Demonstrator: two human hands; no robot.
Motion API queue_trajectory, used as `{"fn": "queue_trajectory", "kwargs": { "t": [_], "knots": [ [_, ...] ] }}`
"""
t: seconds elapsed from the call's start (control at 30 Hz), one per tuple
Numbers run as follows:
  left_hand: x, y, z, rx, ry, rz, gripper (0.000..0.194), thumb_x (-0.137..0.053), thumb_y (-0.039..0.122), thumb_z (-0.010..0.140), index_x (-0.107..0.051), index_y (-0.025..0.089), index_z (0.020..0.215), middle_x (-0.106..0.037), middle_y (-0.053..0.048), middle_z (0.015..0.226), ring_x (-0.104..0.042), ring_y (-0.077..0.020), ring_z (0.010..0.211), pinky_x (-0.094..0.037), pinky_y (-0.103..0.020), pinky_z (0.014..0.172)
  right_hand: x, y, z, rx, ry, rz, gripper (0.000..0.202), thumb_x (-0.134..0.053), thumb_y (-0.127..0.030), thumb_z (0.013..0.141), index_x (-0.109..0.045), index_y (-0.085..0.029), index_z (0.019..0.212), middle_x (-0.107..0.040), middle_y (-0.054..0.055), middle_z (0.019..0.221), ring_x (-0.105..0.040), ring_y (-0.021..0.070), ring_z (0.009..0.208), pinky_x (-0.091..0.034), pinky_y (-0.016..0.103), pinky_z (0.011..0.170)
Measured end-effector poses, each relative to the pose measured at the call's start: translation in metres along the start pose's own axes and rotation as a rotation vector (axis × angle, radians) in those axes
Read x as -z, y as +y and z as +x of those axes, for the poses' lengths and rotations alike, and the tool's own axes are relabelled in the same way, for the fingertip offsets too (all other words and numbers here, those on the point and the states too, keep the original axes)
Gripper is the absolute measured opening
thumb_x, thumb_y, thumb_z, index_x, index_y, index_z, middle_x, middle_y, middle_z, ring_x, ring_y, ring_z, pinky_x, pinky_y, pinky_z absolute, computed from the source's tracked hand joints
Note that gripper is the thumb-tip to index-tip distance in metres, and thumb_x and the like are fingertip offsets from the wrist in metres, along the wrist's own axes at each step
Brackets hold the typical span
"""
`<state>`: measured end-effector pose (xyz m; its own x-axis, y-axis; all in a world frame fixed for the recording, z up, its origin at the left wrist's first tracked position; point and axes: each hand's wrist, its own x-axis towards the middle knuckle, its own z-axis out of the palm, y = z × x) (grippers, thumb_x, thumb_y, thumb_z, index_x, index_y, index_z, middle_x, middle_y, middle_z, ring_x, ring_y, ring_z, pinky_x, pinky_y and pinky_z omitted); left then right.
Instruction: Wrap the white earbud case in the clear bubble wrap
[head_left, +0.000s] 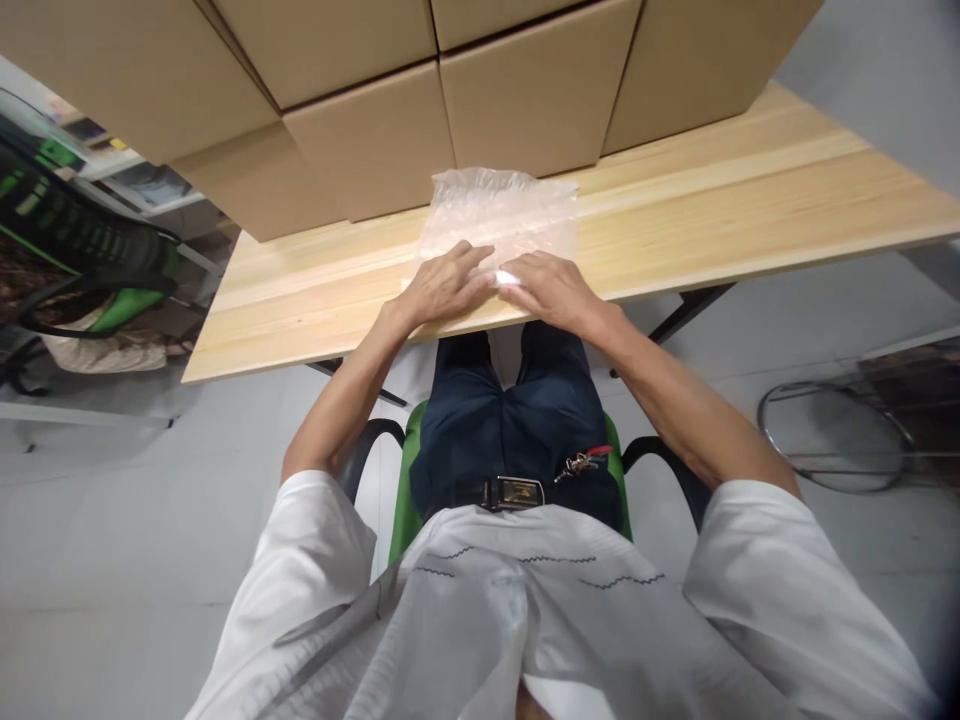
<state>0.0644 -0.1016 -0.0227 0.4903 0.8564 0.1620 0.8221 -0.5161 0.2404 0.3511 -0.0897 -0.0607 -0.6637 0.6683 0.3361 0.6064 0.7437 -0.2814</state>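
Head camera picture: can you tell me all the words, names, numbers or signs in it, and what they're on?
No words or numbers can be read.
Belt buckle: a gold mark, too small to read.
Shelf things, picture left: too blurred.
Cardboard boxes and plastic sheet: no writing visible.
Shirt: dark wavy lines, not letters.

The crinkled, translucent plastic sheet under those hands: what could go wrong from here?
The small white object between the left hand and right hand sits near the front edge of the pale wooden table and might drop off. The translucent plastic sheet reaches close to the brown cardboard boxes, so it could catch there.
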Motion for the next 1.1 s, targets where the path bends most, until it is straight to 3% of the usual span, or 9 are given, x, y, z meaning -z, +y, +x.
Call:
{"fn": "queue_trajectory", "kwargs": {
  "t": [0.07,0.2,0.43,0.57,0.67,0.77,0.87,0.93,1.1],
  "knots": [
    [0.000,-0.001,-0.008,-0.029,0.008,0.037,0.057,-0.060,0.061,0.131,-0.081,0.023,0.169,-0.083,-0.020,0.163,-0.083,-0.0403,0.145,-0.065,-0.053,0.125,0.001,0.007,0.004,-0.021,0.003,0.037,0.044,-0.054,-0.046,0.131,-0.087,-0.020,0.146,-0.091,0.024,0.153,-0.080,0.0454,0.143,-0.059,0.055,0.123],
    [-0.003,-0.007,-0.004,-0.005,-0.007,0.110,0.045,-0.052,0.048,0.132,-0.088,0.021,0.132,-0.087,-0.019,0.134,-0.084,-0.0384,0.128,-0.065,-0.053,0.116,0.008,0.021,0.014,-0.065,-0.009,0.115,0.049,-0.054,-0.053,0.129,-0.090,-0.021,0.142,-0.093,0.020,0.147,-0.081,0.0423,0.135,-0.058,0.049,0.115],
    [0.006,-0.012,0.019,0.140,-0.083,0.177,0.045,-0.052,0.043,0.128,-0.087,0.019,0.114,-0.093,-0.021,0.119,-0.086,-0.0373,0.111,-0.062,-0.050,0.107,0.036,0.034,0.034,-0.189,-0.070,0.300,0.037,-0.065,-0.048,0.114,-0.086,-0.020,0.102,-0.086,0.010,0.103,-0.071,0.0293,0.097,-0.048,0.041,0.091],
    [0.018,-0.016,0.012,0.144,-0.093,0.145,0.038,-0.062,0.039,0.119,-0.089,0.019,0.136,-0.095,-0.018,0.120,-0.087,-0.0386,0.112,-0.062,-0.049,0.106,0.046,0.033,0.040,-0.261,-0.130,0.327,0.035,-0.070,-0.047,0.111,-0.082,-0.021,0.091,-0.079,0.006,0.090,-0.064,0.0257,0.091,-0.044,0.040,0.087],
    [0.026,-0.025,-0.002,0.145,-0.077,0.114,0.048,-0.069,0.028,0.106,-0.085,0.020,0.151,-0.094,-0.017,0.129,-0.086,-0.0394,0.117,-0.063,-0.050,0.107,0.045,0.030,0.042,-0.263,-0.141,0.238,0.037,-0.065,-0.045,0.115,-0.088,-0.020,0.099,-0.085,0.010,0.098,-0.069,0.0281,0.096,-0.046,0.040,0.088],
    [0.030,-0.039,-0.016,0.184,-0.014,-0.020,0.042,-0.071,0.024,0.094,-0.084,0.022,0.134,-0.092,-0.014,0.123,-0.083,-0.0361,0.112,-0.064,-0.048,0.106,0.040,0.025,0.042,-0.255,-0.154,0.080,0.045,-0.056,-0.041,0.120,-0.094,-0.017,0.118,-0.094,0.018,0.123,-0.078,0.0339,0.111,-0.049,0.042,0.095],
    [0.027,-0.052,-0.022,0.279,0.090,-0.330,0.023,-0.069,0.026,0.089,-0.077,0.024,0.111,-0.086,-0.008,0.104,-0.078,-0.0288,0.097,-0.066,-0.042,0.095,0.035,0.018,0.041,-0.272,-0.178,-0.061,0.055,-0.046,-0.038,0.126,-0.095,-0.014,0.132,-0.094,0.025,0.146,-0.083,0.0403,0.129,-0.052,0.044,0.102],
    [0.021,-0.058,-0.022,0.344,0.153,-0.492,0.021,-0.066,0.028,0.089,-0.075,0.025,0.107,-0.081,-0.005,0.095,-0.075,-0.0252,0.090,-0.067,-0.038,0.089,0.032,0.015,0.039,-0.274,-0.170,-0.099,0.059,-0.042,-0.038,0.129,-0.094,-0.013,0.136,-0.092,0.028,0.153,-0.083,0.0429,0.136,-0.054,0.046,0.105],
    [0.006,-0.064,-0.019,0.434,0.234,-0.456,0.053,-0.061,0.029,0.094,-0.086,0.025,0.141,-0.077,-0.004,0.091,-0.075,-0.0252,0.086,-0.067,-0.040,0.086,0.022,0.018,0.037,-0.279,-0.105,-0.104,0.060,-0.041,-0.040,0.131,-0.095,-0.015,0.133,-0.092,0.029,0.150,-0.084,0.0467,0.138,-0.059,0.051,0.107]
  ]
}}
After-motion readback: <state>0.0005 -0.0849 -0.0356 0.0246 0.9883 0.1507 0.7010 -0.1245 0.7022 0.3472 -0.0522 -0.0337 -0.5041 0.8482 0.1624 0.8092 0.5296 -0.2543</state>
